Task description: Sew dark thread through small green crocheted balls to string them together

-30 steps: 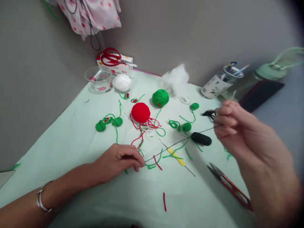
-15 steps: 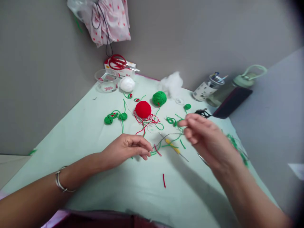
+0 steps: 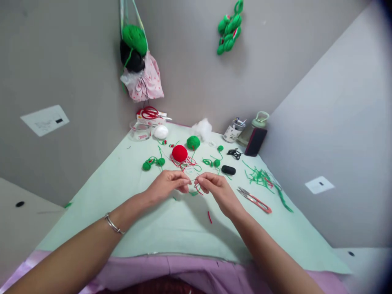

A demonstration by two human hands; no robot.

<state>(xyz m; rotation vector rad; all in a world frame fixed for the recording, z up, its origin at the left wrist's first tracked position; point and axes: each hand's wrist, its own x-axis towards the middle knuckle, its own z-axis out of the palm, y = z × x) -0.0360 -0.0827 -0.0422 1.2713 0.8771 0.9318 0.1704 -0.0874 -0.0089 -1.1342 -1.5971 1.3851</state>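
My left hand (image 3: 173,181) and my right hand (image 3: 212,184) are close together over the table, fingertips pinched. A thin dark strand (image 3: 193,180) runs between them; whether it is thread or a needle is too small to tell. Short red yarn (image 3: 199,190) and green yarn ends show just under the fingers. Beyond the hands sits a red yarn ball (image 3: 179,153) with loose red and white strands. A green yarn ball (image 3: 193,142) is behind it. Small green crocheted pieces lie to the left (image 3: 147,165) and right (image 3: 217,163).
Orange-handled thread snips (image 3: 255,200) lie right of my right hand, near green yarn scraps (image 3: 260,177). A black oval case (image 3: 228,170) and a phone (image 3: 256,142) are at right. White stuffing (image 3: 202,130), a plastic tub (image 3: 140,131) and red-handled scissors (image 3: 150,113) stand at the back.
My right hand has come in leftward and down to meet my left hand, so the strand stretched between them is now short. The view has tilted up and widened.
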